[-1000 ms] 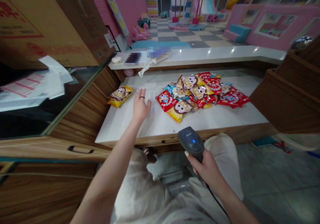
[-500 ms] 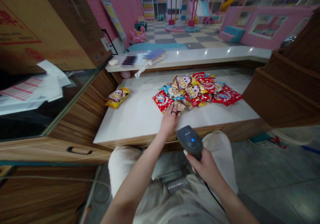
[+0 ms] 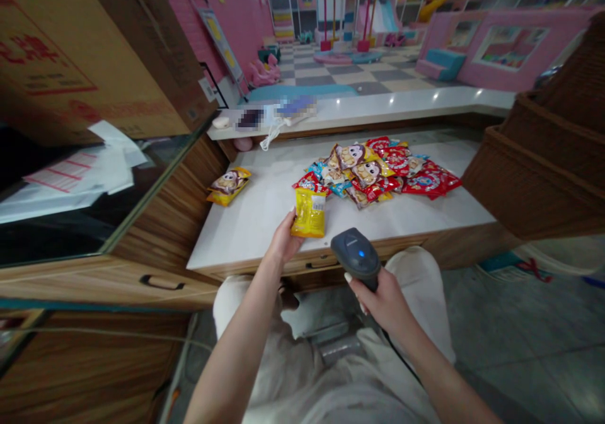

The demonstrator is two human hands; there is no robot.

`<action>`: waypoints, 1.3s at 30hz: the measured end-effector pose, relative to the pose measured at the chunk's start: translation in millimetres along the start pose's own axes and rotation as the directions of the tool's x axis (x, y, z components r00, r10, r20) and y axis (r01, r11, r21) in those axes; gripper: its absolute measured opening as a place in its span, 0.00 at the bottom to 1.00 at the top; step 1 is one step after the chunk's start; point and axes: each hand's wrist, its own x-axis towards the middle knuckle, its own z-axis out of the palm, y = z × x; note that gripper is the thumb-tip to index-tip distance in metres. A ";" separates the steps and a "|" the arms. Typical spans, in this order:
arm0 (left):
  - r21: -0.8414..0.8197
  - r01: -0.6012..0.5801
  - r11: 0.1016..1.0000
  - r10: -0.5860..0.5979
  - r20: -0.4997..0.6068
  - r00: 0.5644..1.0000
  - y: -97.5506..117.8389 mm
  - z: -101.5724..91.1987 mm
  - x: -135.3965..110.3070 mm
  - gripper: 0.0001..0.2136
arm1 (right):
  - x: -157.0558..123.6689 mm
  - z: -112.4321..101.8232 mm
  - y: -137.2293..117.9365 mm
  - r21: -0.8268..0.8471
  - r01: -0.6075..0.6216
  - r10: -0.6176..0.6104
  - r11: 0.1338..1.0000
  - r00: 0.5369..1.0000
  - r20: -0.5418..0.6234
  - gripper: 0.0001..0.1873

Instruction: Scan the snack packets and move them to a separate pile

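Note:
My left hand (image 3: 283, 240) grips a yellow snack packet (image 3: 309, 212) by its left edge and holds it up, back side toward me, above the near edge of the white counter (image 3: 255, 216). My right hand (image 3: 384, 298) is wrapped round the handle of a dark barcode scanner (image 3: 355, 257) with a blue light on top, just right of and below the packet. A heap of red, yellow and blue snack packets (image 3: 378, 172) lies further back on the counter. One yellow packet (image 3: 229, 185) lies alone at the counter's left.
A wooden cabinet with a glass top and papers (image 3: 85, 172) stands at the left, a large cardboard box (image 3: 94, 52) on it. Wicker baskets (image 3: 543, 159) are at the right. A white ledge (image 3: 378, 106) with a cable runs behind the counter. A drawer handle (image 3: 161, 282) sits below.
My left hand went from the bare counter to the heap, took a yellow packet and drew it back toward me, flipped over. The scanner has risen slightly toward it.

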 end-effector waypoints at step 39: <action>0.150 -0.286 0.947 0.302 -0.098 0.948 22.5 -20.0 7.7 0.20 | 7.5 4.5 9.1 0.040 -0.029 0.029 0.999 1.000 -0.001 0.15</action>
